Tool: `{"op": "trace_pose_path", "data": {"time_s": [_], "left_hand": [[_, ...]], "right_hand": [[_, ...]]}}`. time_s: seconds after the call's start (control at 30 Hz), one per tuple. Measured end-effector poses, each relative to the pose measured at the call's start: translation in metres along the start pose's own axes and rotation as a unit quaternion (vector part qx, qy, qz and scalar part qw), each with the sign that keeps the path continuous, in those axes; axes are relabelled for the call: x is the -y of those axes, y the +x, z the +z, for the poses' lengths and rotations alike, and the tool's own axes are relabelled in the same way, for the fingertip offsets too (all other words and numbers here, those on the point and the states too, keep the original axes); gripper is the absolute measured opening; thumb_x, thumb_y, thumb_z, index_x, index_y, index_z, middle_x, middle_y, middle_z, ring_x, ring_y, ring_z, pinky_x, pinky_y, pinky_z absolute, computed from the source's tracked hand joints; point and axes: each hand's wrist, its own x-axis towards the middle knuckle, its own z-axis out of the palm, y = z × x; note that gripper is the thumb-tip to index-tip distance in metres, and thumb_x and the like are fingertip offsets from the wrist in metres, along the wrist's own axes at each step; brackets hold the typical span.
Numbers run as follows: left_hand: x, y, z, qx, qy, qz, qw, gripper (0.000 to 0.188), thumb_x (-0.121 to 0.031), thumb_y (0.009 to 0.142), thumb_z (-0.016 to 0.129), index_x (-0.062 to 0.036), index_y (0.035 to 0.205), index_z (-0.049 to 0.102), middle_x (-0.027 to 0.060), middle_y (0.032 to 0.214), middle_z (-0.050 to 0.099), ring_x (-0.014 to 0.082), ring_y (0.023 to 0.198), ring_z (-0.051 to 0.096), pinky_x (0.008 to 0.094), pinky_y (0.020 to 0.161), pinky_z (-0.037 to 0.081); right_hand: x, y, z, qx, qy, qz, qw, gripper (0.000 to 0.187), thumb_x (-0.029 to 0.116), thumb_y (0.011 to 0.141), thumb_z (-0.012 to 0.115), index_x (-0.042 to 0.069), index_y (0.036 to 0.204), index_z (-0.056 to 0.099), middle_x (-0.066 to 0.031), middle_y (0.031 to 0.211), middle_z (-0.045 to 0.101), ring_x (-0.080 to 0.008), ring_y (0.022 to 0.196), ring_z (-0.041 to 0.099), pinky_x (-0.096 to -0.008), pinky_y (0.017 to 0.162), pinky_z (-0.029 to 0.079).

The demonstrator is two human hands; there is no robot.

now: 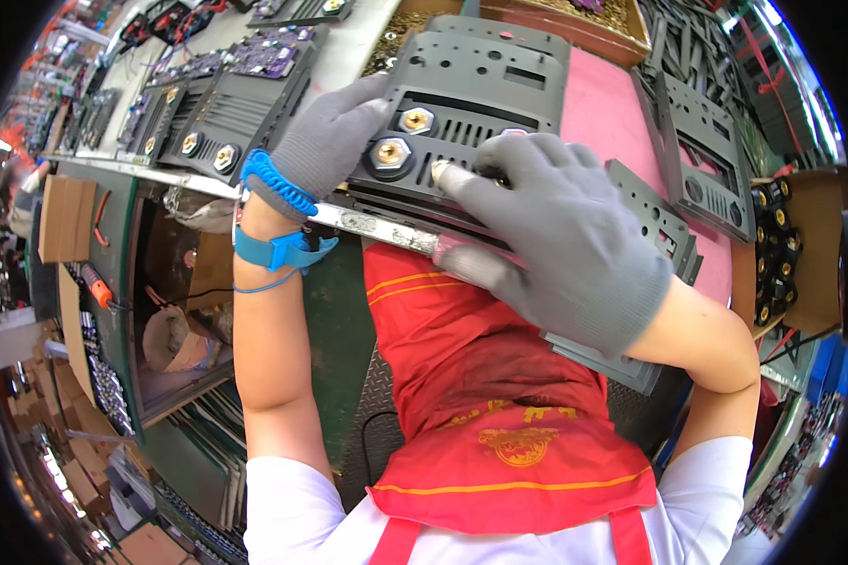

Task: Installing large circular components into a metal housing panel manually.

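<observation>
A black metal panel (471, 61) with slots and round holes lies at the bench's front edge. Two fittings with silver hex nuts and brass centres, an upper one (416, 120) and a lower one (390, 156), sit in its left part. My left hand (334, 132), in a grey glove, closes on the panel's left edge; its fingertips are partly hidden. My right hand (565, 226), gloved alike, bends over the panel's front right. Its thumb and fingers close around a dark fitting with a brass centre, mostly covered by the glove. Another silver nut (513, 133) peeks out above those fingers.
More black panels (702, 141) lean on a pink surface (608, 104) at right. A box of brass parts (575, 24) stands behind; a carton of black-and-brass fittings (777, 250) is far right. Panels with purple circuit boards (271, 52) lie left.
</observation>
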Motion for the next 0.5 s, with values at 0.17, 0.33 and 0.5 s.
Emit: {"op": "trace_pose_path", "data": {"time_s": [0.17, 0.33, 0.5], "left_hand": [[0.015, -0.006, -0.013, -0.075, 0.123, 0.010, 0.990, 0.050, -0.030, 0.096, 0.051, 0.0074, 0.129, 0.055, 0.0178, 0.119, 0.065, 0.0227, 0.112, 0.059, 0.0317, 0.100, 0.042], [-0.073, -0.055, 0.097, -0.417, 0.136, 0.143, 0.887, 0.030, -0.006, 0.093, 0.052, 0.0076, 0.118, 0.061, 0.0165, 0.118, 0.064, 0.0259, 0.108, 0.060, 0.0358, 0.098, 0.044], [-0.068, -0.086, 0.181, 0.086, 0.334, 0.359, 0.868, 0.030, -0.025, 0.076, 0.073, -0.0138, 0.103, 0.068, 0.0038, 0.102, 0.063, 0.0226, 0.097, 0.061, 0.0434, 0.095, 0.045]], "right_hand": [[-0.041, -0.067, -0.062, -0.121, -0.034, 0.128, 0.984, 0.041, 0.008, 0.086, 0.062, 0.004, 0.127, 0.060, -0.0114, 0.120, 0.061, -0.0258, 0.112, 0.059, -0.0340, 0.096, 0.045], [-0.154, -0.244, -0.100, -0.156, -0.241, 0.427, 0.858, 0.039, 0.013, 0.090, 0.058, 0.013, 0.129, 0.059, -0.0131, 0.127, 0.060, -0.0340, 0.118, 0.057, -0.0380, 0.099, 0.045], [-0.157, -0.305, -0.083, 0.015, -0.323, 0.551, 0.769, 0.064, 0.010, 0.086, 0.061, 0.023, 0.145, 0.041, -0.0111, 0.148, 0.043, -0.0361, 0.123, 0.053, -0.0430, 0.103, 0.044]]}}
